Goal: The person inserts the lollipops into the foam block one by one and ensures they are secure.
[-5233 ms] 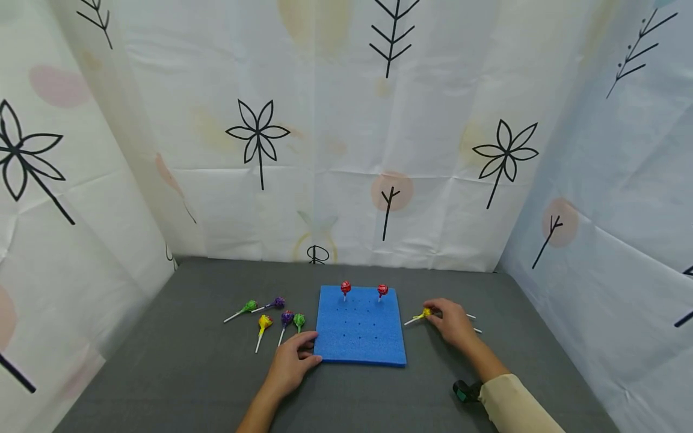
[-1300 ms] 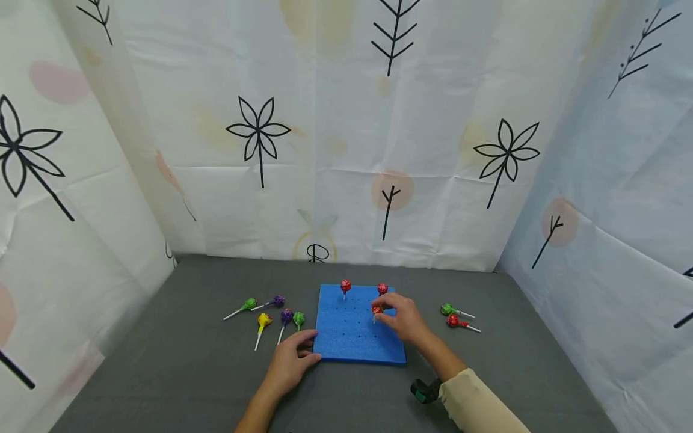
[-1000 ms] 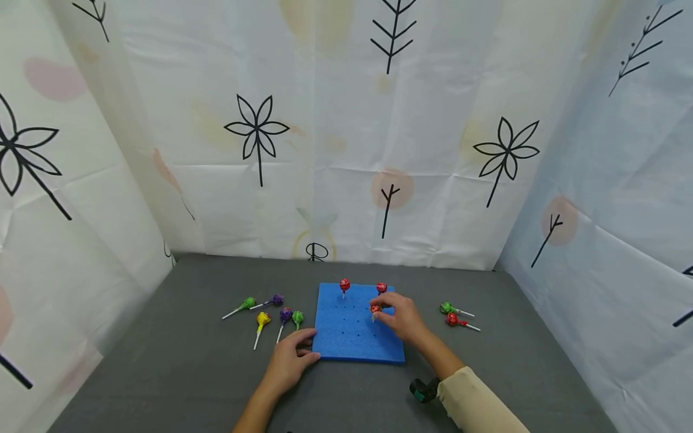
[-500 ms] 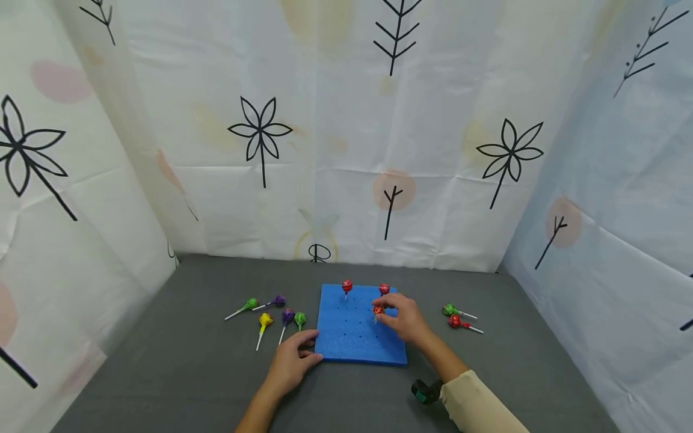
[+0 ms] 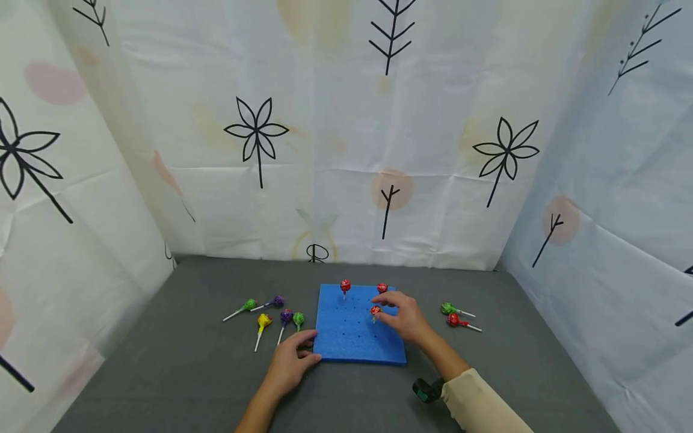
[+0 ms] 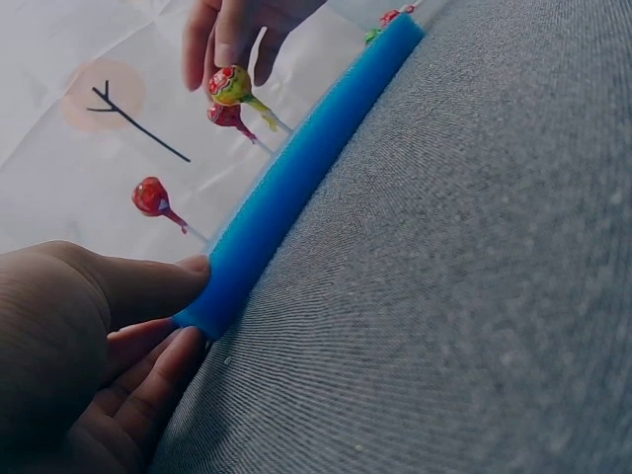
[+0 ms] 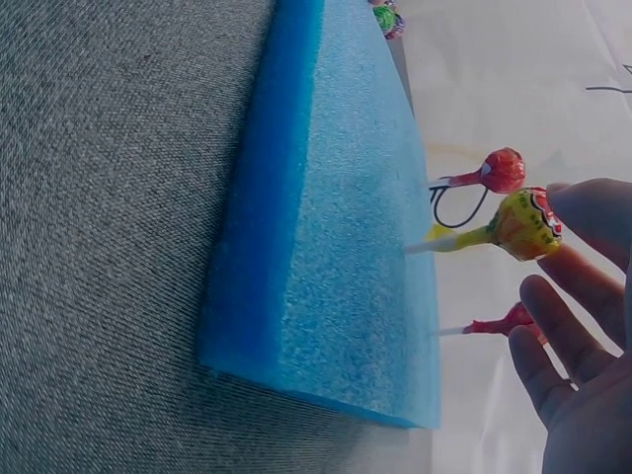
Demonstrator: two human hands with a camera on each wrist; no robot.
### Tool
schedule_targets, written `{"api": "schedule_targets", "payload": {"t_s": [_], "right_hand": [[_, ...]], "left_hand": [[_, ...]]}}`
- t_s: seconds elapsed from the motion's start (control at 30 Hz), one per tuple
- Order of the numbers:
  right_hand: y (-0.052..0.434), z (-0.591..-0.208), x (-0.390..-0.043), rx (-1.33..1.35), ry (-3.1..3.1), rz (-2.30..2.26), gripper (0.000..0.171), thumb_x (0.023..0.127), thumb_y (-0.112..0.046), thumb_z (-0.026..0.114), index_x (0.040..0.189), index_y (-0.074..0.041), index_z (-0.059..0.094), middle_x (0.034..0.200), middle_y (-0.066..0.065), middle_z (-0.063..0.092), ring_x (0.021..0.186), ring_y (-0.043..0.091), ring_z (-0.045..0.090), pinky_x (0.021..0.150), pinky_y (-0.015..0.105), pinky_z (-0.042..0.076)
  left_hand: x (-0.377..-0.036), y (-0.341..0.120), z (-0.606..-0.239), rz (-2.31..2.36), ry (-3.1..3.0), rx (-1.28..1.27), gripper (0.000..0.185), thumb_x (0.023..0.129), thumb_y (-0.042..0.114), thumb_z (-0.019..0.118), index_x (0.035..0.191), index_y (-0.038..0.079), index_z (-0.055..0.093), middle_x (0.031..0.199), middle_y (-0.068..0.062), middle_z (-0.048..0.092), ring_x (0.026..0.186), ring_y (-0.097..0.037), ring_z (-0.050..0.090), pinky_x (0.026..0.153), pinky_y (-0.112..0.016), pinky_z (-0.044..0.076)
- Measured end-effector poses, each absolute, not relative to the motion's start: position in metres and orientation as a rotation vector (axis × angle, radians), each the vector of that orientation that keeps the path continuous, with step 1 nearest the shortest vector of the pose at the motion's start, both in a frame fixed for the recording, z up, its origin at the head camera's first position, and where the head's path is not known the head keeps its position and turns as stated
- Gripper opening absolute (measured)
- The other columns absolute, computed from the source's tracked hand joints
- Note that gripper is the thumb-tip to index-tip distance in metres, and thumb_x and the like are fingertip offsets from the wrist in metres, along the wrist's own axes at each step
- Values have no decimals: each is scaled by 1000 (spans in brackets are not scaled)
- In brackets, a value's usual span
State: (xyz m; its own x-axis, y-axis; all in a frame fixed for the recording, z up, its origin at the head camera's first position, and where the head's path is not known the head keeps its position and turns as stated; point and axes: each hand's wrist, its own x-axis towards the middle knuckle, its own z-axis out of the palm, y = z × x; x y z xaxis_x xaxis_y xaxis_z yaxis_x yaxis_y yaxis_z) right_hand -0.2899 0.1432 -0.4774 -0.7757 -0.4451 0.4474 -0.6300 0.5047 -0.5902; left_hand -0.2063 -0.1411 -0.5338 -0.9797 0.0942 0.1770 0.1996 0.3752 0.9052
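A blue foam board [image 5: 360,349] with rows of small holes lies on the grey table. My left hand [image 5: 289,364] grips its near left corner, the thumb [image 6: 158,286] on one side and fingers against the other. Two red lollipops, one left [image 5: 345,285] and one right [image 5: 382,288], stand upright along its far edge. In front of the right one stands a yellow-and-red lollipop [image 7: 526,225], its stick end in the board. My right hand [image 5: 407,317] is around its candy head, fingers loosely spread, thumb tip at the wrapper; the wrist view shows most of the head uncovered.
Left of the board lie several lollipops: green [image 5: 249,305], purple [image 5: 278,301], yellow [image 5: 264,320], another purple [image 5: 287,316] and another green [image 5: 298,319]. A green lollipop [image 5: 447,308] and a red one [image 5: 453,320] lie on the right. A patterned curtain [image 5: 325,150] encloses the table.
Earlier my right hand took the yellow lollipop from the table on the right and brought it left onto the board. Lately its fingers have loosened slightly. The left hand has stayed put.
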Motion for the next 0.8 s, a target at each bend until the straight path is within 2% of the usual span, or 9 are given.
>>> {"api": "schedule_targets", "payload": {"t_s": [0.5,0.8], "right_hand": [[163,-467,-289,920,-2420,1108,22,85,-5,74,107,-1,70,106,9,68,99,27,61,81,51,51],[177,-468,-290,803,-2454,1046,22,84,-5,75,106,-3,70,105,8,67,97,26,61,83,51,50]], "left_hand": [[-207,-142,-535,-1661,-2551,-263,48,79,0,78,124,-3,61,114,-19,62,83,-19,67,70,-25,55],[-206,-142,-535,-1663,-2555,-255,48,79,0,78,124,-3,61,114,-19,62,84,-20,67,71,-26,55]]}}
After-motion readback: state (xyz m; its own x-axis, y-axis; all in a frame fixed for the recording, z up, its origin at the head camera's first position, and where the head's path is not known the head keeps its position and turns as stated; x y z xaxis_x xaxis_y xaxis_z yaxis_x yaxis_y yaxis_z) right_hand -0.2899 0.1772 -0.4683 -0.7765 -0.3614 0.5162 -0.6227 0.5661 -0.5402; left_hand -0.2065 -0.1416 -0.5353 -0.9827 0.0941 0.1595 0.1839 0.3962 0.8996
